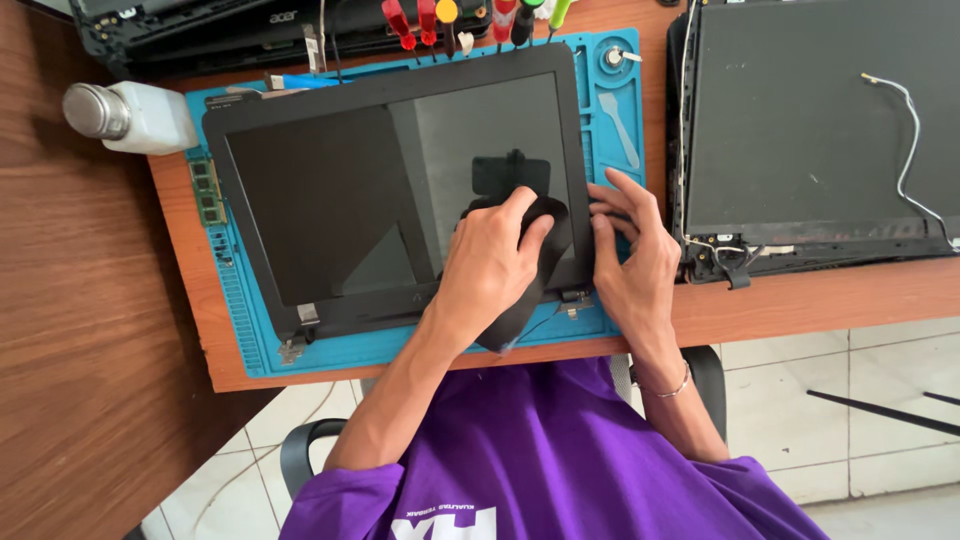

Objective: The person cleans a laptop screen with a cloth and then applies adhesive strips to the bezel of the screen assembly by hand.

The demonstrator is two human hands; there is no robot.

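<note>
Left hand [488, 268]: I am seeing it gripping a black strip [532, 285], thumb and fingers curling over the strip's rounded upper end.
Right hand [632, 250]: it is lying open, fingertips pressing on the right rim of the laptop display [340, 190], holding nothing.
Desk [80, 330]: brown wood grain is running under everything.
Second laptop lid [800, 130]: matte black, lying flat to the right, with a thin white cable [910, 140] looping across it.
Repair mat [240, 320]: blue, rubbery and ribbed, it is carrying the display; its moulded tray is holding a pale grey pry tool [620, 130].
Black strip: flexible, smooth, trailing from the glossy screen's lower right to the desk edge.
Bottle [135, 115]: white plastic with a metal cap, lying on its side.
</note>
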